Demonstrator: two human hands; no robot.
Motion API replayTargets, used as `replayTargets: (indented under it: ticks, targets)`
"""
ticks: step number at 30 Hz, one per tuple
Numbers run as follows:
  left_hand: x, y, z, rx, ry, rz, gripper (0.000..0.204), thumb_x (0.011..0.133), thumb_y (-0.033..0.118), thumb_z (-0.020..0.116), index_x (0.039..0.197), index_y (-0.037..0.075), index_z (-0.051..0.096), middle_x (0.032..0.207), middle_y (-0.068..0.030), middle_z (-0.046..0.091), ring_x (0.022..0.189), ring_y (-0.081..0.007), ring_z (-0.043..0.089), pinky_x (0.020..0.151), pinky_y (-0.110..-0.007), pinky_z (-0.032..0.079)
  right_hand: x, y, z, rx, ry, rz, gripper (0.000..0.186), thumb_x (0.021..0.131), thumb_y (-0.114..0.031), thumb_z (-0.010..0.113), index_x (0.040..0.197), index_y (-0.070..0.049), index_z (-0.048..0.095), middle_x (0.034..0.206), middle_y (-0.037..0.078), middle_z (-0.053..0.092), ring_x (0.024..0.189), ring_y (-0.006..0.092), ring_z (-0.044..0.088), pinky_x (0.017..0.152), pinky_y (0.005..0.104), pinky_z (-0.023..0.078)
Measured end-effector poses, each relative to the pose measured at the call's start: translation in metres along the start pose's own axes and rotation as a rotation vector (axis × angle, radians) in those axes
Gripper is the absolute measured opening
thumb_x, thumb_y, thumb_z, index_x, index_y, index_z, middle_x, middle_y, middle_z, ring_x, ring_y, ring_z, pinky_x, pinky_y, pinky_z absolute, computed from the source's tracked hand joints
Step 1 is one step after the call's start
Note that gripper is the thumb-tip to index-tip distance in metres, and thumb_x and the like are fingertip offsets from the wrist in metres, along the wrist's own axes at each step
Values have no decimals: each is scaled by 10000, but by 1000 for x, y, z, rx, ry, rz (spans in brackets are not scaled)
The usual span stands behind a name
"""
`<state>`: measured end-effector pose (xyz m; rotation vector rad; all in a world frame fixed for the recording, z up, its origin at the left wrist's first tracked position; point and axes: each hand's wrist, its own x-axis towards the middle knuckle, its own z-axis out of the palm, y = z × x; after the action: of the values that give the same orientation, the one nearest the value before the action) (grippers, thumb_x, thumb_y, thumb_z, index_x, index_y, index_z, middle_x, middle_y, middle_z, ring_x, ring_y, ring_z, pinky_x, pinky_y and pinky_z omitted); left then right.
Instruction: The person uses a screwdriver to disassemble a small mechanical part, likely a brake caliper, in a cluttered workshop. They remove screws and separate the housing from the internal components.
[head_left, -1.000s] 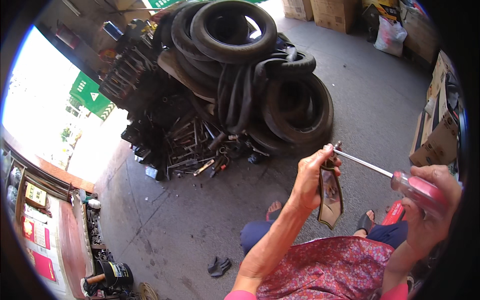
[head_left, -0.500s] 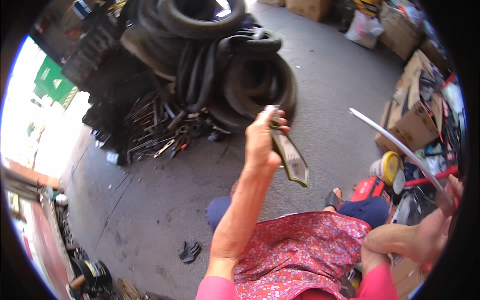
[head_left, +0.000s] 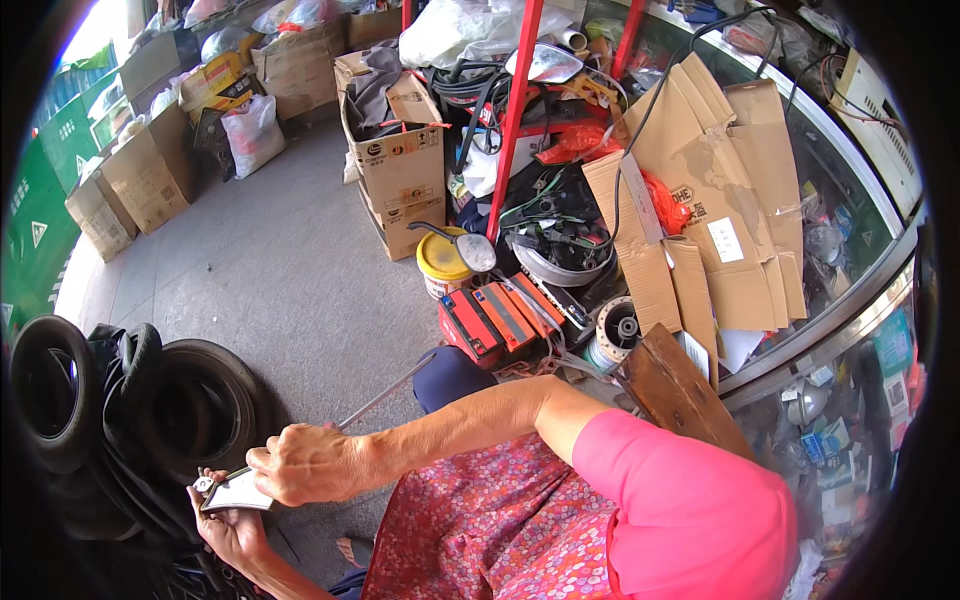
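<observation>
At the lower left, my left hand [head_left: 236, 535] grips a flat pale plate with a dark rim [head_left: 238, 492], its thumb and fingers at the far end. My right hand [head_left: 305, 465] is a fist drawn close against the plate's near end. Out of this fist a thin metal rod [head_left: 385, 392] slants up and to the right, toward my knee; its gripped end is hidden. Black tyres [head_left: 195, 405] stand just beyond both hands.
Red and orange batteries [head_left: 495, 315], a yellow-lidded bucket [head_left: 440, 258] and a rear-view mirror [head_left: 476, 252] stand beyond my knee. Cardboard boxes [head_left: 405, 170] and a red post [head_left: 515, 110] rise behind. Flattened cardboard [head_left: 700, 190], a wooden board [head_left: 685, 390] and a glass case [head_left: 850, 290] lie right.
My view has swung right. My right hand, with the rod, has come from the far right across to the plate in my left hand.
</observation>
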<state>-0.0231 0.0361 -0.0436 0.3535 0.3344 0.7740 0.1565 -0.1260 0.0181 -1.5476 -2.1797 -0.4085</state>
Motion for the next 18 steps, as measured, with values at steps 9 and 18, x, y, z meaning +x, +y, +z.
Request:
replayTargets:
  ticks: [9,18]
  targets:
    - [-16,-26,57,244,-211,-140,560,943,491,448,1232,17,520,1231,-119,559,1175,-227,513,933,-401,458,-39,44,-36,56,284,277,193,713,-198,680,809,-67,576,770,87,518,621,243,606,507,364,501]
    - [-23,-27,80,-375,-265,-2,838,922,548,396,1406,-104,191,1487,-230,231,1387,-343,233,1087,-496,274,-225,142,-23,-259,32,973,204,685,-214,643,831,-71,625,763,177,595,705,371,604,608,454,473]
